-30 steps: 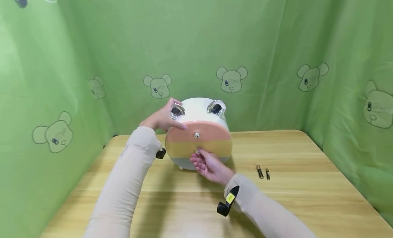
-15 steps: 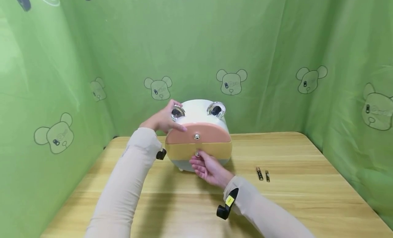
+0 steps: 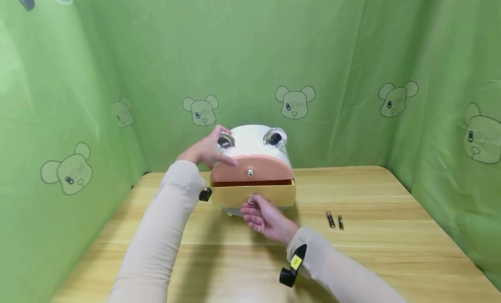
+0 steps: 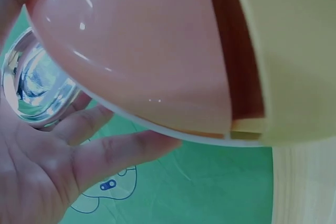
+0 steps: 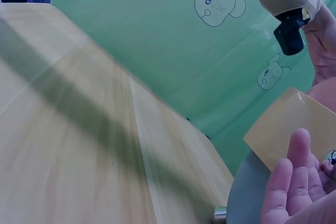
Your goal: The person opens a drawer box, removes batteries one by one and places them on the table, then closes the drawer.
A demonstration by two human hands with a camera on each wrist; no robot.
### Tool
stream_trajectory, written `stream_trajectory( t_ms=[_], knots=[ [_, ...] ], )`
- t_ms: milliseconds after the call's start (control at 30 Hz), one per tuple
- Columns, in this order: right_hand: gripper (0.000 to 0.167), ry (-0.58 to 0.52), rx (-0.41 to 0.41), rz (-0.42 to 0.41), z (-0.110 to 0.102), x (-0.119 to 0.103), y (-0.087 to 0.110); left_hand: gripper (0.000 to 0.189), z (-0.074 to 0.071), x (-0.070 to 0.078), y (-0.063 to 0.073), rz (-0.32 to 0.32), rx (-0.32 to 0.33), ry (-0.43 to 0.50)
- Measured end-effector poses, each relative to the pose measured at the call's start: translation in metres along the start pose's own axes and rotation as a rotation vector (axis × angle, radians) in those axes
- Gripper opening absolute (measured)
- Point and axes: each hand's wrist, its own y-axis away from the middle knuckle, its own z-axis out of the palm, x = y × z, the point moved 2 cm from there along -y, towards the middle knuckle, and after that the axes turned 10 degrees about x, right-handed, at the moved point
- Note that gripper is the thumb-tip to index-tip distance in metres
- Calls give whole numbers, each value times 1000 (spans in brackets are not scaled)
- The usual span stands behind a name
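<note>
A small rounded drawer box (image 3: 249, 140) with a white top and two silver ring eyes stands at the table's back. Its yellow middle drawer (image 3: 231, 196) sticks partly out, with a dark gap under the pink top drawer (image 3: 270, 167). My right hand (image 3: 270, 219) pinches the yellow drawer's silver knob (image 3: 250, 199) between thumb and fingers. My left hand (image 3: 205, 151) grips the box's upper left side, thumb on the pink front and fingers around the left ring eye (image 4: 39, 80). In the right wrist view, the grey bottom part (image 5: 247, 190) shows below the yellow drawer.
Two dark batteries of different sizes, a larger battery (image 3: 330, 219) and a smaller battery (image 3: 341, 222), lie on the wooden table (image 3: 391, 251) right of the box. A green curtain (image 3: 336, 55) with bear-head prints surrounds the table at the back and sides.
The yellow drawer has slid out toward me, opening a gap beneath the pink one. My right hand has moved slightly back with its knob; my left hand has stayed put.
</note>
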Motion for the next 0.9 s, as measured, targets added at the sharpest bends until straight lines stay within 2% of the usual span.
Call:
stream_trajectory(
  t_ms=[167,367,900],
  knots=[
    [44,20,9,0,-3,2,6,100,0,4,0,-23,-18,-14],
    [46,46,18,1,-7,5,13,97,1,7,-1,-45,-18,16],
    [45,84,-26,22,-7,9,30,97,1,1,-2,-41,-15,37]
  ],
)
